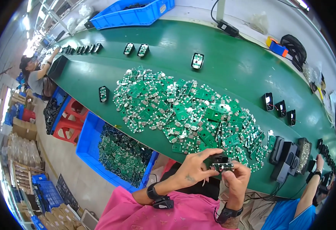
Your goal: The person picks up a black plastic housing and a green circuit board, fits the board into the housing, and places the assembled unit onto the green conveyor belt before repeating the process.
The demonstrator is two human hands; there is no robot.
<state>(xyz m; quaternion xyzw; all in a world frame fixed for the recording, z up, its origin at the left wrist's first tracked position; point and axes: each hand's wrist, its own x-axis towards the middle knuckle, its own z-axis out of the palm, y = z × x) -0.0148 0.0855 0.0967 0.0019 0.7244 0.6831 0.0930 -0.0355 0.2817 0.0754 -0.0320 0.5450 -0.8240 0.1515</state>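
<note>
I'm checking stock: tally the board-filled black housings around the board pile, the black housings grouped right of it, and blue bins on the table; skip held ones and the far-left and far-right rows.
Board-filled black housings: 4
Right-hand black housings: 3
Blue bin: 1
Total: 8

A lamp [302, 4] is glaring at upper right, sheen is brightening the green table [233, 65], and fisheye distortion is bending the edges.

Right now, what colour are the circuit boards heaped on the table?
The circuit boards are green, dotted with white and silvery parts; the head view shows them best.
</note>
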